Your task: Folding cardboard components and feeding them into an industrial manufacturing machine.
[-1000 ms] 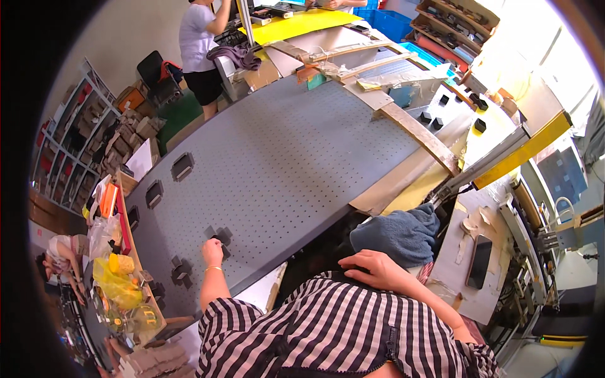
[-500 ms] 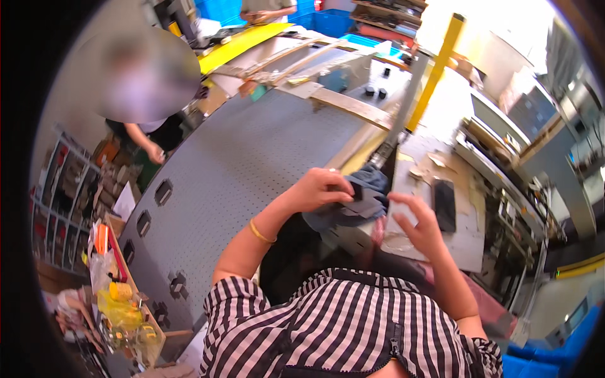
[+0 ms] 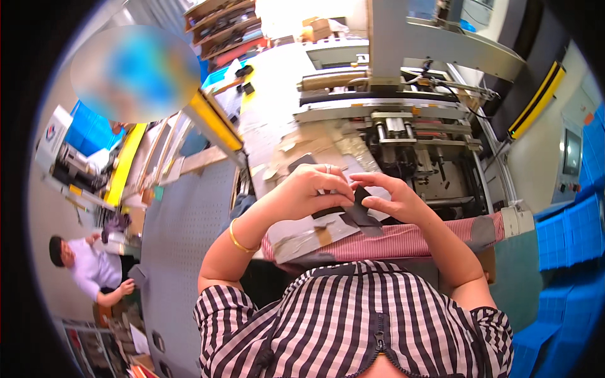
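A small dark folded card piece is between my two hands, over the near edge of the work surface. My left hand is closed, with thumb and fingers pinching its left side. From the right, my right hand grips the same piece between thumb and curled forefinger. The fingers hide part of it. Behind my left hand lies a dark flat rectangular thing, mostly covered by that hand. Worn tape and brown paper cover the surface beneath.
A machine with metal rails and rollers stands ahead to the right. Red striped cloth padding runs along the near edge. Left is a grey perforated table; beyond it a person holds a grey piece. Blue crates stand far right.
My view has swung right, from the perforated table towards the machine. My hands have come together, and my right hand, apart from the piece before, now grips it too.
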Tool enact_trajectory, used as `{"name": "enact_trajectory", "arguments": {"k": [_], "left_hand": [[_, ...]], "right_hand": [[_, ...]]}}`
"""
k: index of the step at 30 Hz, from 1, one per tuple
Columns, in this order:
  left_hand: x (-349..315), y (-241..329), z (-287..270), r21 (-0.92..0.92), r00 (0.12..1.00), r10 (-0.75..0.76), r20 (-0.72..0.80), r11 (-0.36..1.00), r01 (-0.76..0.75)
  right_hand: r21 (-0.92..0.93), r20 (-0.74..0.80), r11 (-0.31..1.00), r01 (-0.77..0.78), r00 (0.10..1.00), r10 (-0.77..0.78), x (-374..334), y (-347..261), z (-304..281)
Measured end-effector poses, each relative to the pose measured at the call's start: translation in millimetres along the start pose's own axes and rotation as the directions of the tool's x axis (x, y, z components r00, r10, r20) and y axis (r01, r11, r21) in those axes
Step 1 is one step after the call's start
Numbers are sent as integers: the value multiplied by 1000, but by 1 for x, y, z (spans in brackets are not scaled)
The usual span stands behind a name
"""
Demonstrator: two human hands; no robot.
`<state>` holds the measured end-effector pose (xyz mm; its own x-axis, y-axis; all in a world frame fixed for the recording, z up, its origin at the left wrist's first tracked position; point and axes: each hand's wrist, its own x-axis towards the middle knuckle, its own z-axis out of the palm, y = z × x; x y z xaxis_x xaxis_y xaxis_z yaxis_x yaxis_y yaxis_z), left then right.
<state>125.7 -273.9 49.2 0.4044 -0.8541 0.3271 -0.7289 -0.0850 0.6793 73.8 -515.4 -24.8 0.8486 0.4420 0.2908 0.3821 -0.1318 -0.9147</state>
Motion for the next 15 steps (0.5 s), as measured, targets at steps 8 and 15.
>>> {"name": "enact_trajectory", "arguments": {"k": [8, 15], "left_hand": [[71, -77, 5, 71, 994, -103, 43, 992, 100], [166, -152, -8, -27, 939, -59, -338, 998, 53]], "right_hand": [[-385, -246, 923, 21, 961, -125, 23, 23, -69], [-592, -326, 805, 22, 908, -264, 96, 51, -170]]}}
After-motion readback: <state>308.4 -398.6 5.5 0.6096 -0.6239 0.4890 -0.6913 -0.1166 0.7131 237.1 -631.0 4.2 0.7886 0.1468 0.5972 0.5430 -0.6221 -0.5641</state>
